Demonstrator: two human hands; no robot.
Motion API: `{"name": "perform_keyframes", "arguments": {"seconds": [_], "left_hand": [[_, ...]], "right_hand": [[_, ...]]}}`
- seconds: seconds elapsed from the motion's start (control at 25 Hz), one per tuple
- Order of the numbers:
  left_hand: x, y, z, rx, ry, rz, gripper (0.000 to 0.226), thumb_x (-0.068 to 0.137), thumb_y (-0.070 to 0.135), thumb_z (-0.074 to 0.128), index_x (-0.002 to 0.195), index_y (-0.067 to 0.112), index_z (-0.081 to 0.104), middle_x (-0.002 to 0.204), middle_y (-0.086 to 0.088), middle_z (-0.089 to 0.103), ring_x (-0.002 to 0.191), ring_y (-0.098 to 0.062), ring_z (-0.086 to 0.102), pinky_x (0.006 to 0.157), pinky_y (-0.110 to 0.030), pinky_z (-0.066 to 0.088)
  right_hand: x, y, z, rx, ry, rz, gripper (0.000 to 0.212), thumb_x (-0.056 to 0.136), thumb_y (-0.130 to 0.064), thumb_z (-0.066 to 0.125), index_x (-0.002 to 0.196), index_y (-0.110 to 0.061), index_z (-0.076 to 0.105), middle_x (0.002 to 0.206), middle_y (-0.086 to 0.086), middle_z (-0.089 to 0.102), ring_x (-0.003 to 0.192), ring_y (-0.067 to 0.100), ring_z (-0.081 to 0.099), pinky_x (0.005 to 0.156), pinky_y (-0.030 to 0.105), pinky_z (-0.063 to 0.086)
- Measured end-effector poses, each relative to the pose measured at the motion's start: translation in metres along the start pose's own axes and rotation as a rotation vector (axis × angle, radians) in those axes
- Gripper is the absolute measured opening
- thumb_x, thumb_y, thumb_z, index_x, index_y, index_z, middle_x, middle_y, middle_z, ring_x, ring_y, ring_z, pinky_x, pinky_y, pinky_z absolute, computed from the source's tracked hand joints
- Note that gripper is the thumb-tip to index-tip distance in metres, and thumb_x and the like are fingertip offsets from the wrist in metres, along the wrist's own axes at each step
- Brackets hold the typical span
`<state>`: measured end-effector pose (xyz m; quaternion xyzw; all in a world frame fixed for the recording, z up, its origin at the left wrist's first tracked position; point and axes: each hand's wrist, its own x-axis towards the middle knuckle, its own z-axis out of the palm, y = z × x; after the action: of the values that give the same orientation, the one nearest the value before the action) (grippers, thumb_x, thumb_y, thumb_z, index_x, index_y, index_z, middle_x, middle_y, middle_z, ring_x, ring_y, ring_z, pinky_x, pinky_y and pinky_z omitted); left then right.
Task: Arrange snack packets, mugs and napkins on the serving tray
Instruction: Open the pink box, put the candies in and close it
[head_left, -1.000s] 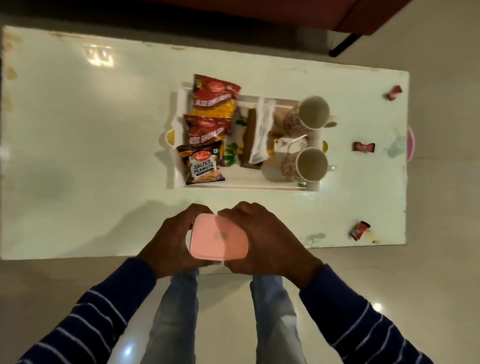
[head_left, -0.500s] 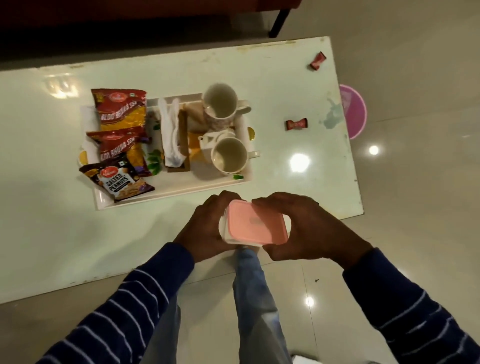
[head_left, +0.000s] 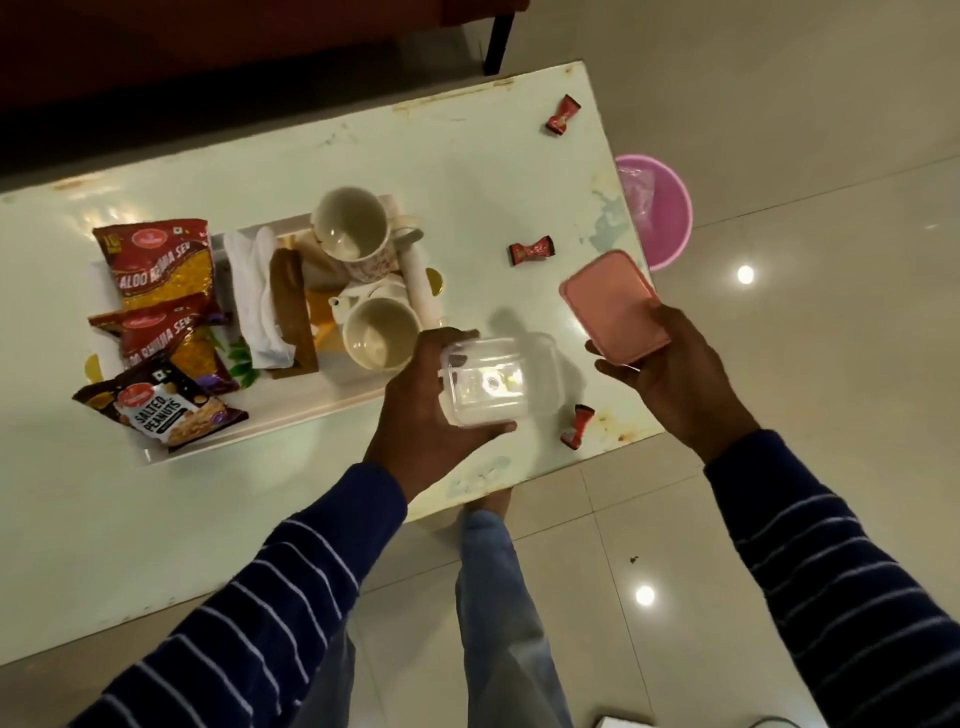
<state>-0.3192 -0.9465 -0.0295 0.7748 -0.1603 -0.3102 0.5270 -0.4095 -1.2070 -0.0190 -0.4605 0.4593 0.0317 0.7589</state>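
Tabletop (head_left: 260, 519): pale and glossy, filling the left of the frame, shiny tiled floor (head_left: 779, 519) at right.
Serving tray (head_left: 291, 423): centre-left, carrying three snack packets (head_left: 161, 260), white napkins (head_left: 254, 306) and two empty mugs (head_left: 350, 226).
Left hand (head_left: 421, 410): gripping a clear box (head_left: 488, 382), centre frame; contents unclear.
Right hand (head_left: 675, 374): clutching the pink lid (head_left: 613, 306), centre-right.
Candies (head_left: 531, 251): scattered at right.

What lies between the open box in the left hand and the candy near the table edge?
Nothing visible does. The clear box in the left hand hangs just left of the candy, with only bare table between them. The right hand holds the pink lid off to the side.
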Motion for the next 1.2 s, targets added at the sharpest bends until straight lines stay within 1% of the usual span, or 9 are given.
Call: {"name": "perform_keyframes", "arguments": {"seconds": [0.12,0.28,0.36,0.44,0.64,0.76,0.96,1.08,1.2], "left_hand": [[0.007,-0.004,0.009,-0.079,0.103,-0.06,0.093,0.059,0.018,0.094,0.136,0.03,0.043,0.129,0.018,0.052,0.119,0.008,0.05,0.082,-0.012,0.052],[0.012,-0.008,0.021,-0.087,0.137,-0.094,0.099,0.062,0.019,0.093,0.143,0.033,0.037,0.136,0.019,0.048,0.127,-0.004,0.049,0.093,-0.035,0.056],[0.014,-0.01,0.026,-0.057,0.157,-0.097,0.101,0.062,0.02,0.093,0.144,0.033,0.035,0.141,0.011,0.048,0.13,-0.011,0.049,0.095,-0.038,0.055],[0.015,-0.01,0.03,-0.057,0.173,-0.104,0.1,0.063,0.018,0.093,0.143,0.034,0.035,0.141,0.01,0.047,0.131,-0.011,0.048,0.095,-0.037,0.055],[0.025,-0.012,0.036,-0.047,0.206,-0.089,0.099,0.063,0.016,0.092,0.143,0.03,0.035,0.141,0.006,0.047,0.132,-0.013,0.047,0.095,-0.026,0.054],[0.03,-0.012,0.035,-0.067,0.19,-0.086,0.099,0.063,0.013,0.092,0.144,0.027,0.036,0.142,0.003,0.047,0.133,-0.015,0.047,0.096,-0.031,0.054],[0.034,-0.015,0.04,-0.107,0.171,-0.098,0.097,0.062,0.008,0.092,0.142,0.024,0.039,0.142,0.004,0.047,0.134,-0.017,0.046,0.098,-0.044,0.053],[0.035,-0.015,0.044,0.04,0.16,-0.063,0.091,0.061,0.008,0.092,0.136,0.026,0.042,0.132,0.021,0.047,0.13,-0.005,0.044,0.104,-0.035,0.049],[0.039,-0.008,0.047,0.071,0.13,-0.062,0.089,0.062,0.008,0.092,0.126,0.045,0.042,0.12,0.039,0.045,0.12,0.006,0.047,0.101,-0.027,0.05]], "right_hand": [[0.031,0.018,-0.016,-0.066,0.194,0.026,0.039,0.099,-0.033,0.053,0.131,-0.012,0.052,0.134,0.02,0.055,0.116,0.041,0.06,0.081,0.041,0.056],[0.049,0.037,-0.027,-0.255,0.378,-0.017,0.032,0.096,-0.037,0.057,0.116,-0.013,0.062,0.122,0.013,0.061,0.116,0.039,0.057,0.08,0.039,0.056],[0.043,0.048,-0.029,-0.457,0.59,-0.06,0.044,0.092,-0.04,0.064,0.125,-0.009,0.06,0.128,0.012,0.058,0.119,0.033,0.056,0.094,0.03,0.048],[0.025,0.067,-0.025,-0.699,0.699,-0.153,0.056,0.089,-0.041,0.068,0.133,-0.011,0.052,0.132,0.011,0.051,0.114,0.022,0.054,0.089,0.016,0.037],[-0.004,0.126,-0.002,-0.932,0.501,-0.178,0.056,0.083,-0.05,0.069,0.129,-0.035,0.041,0.122,-0.002,0.046,0.102,0.016,0.053,0.075,0.033,0.054],[0.002,0.134,0.005,-0.949,0.405,-0.174,0.045,0.091,-0.031,0.064,0.13,-0.034,0.043,0.121,0.0,0.047,0.101,0.021,0.058,0.079,0.037,0.059],[-0.003,0.113,0.013,-0.804,0.449,-0.27,0.027,0.095,-0.01,0.06,0.121,-0.016,0.06,0.109,0.001,0.059,0.095,0.021,0.064,0.084,0.031,0.057],[-0.008,0.069,0.027,-0.667,0.488,-0.429,0.022,0.091,-0.017,0.068,0.113,-0.017,0.063,0.098,-0.002,0.068,0.08,0.014,0.069,0.07,0.015,0.057],[-0.026,0.04,0.06,-0.702,0.311,-0.551,0.033,0.089,-0.028,0.071,0.121,-0.022,0.063,0.105,-0.008,0.067,0.08,0.004,0.067,0.064,0.009,0.054]]}}
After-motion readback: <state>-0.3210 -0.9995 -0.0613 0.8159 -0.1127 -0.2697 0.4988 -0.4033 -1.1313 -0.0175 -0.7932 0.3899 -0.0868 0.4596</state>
